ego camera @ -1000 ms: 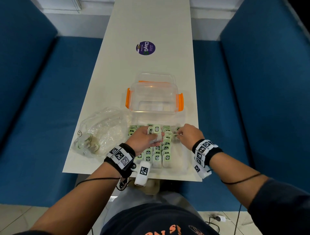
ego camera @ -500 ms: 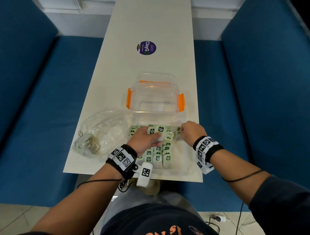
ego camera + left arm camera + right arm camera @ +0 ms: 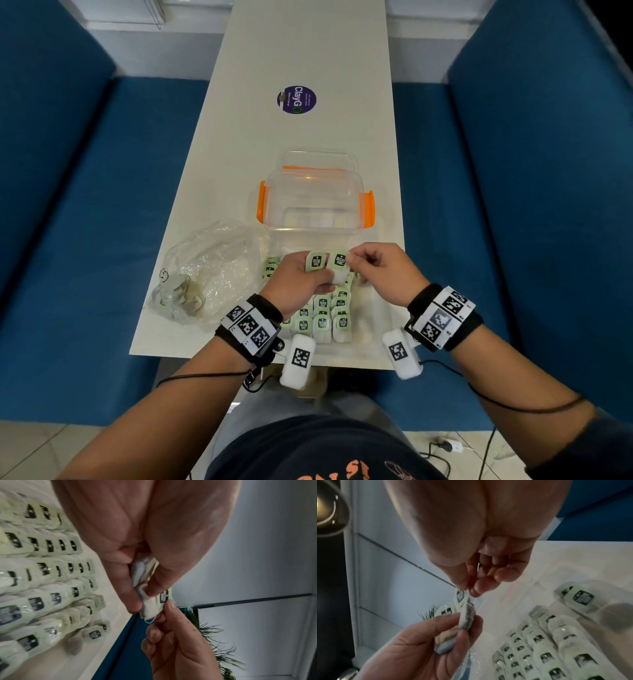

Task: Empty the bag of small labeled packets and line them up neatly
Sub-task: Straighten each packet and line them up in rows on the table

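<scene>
Small white packets with green-and-black labels lie in rows (image 3: 322, 318) on the white table (image 3: 301, 51). My left hand (image 3: 320, 274) holds two packets (image 3: 317, 262) upright above the rows, fingers and thumb pinching their lower parts (image 3: 149, 601). My right hand (image 3: 354, 258) pinches the label end of the right-hand packet (image 3: 339, 261) between thumb and forefinger (image 3: 462, 586); the label (image 3: 460, 596) shows just below them. The crumpled clear bag (image 3: 209, 270) lies to the left with a few packets (image 3: 185, 294) still inside.
A clear plastic box with orange latches (image 3: 315, 202) stands just beyond the rows. A flat clear lid (image 3: 370, 329) lies under the packets near the front edge. A purple round sticker (image 3: 296, 99) sits farther up the table. Blue seats flank both sides.
My left hand has lifted two packets up off the rows. My right hand has moved left from the rows' far right corner and taken hold of one packet's label.
</scene>
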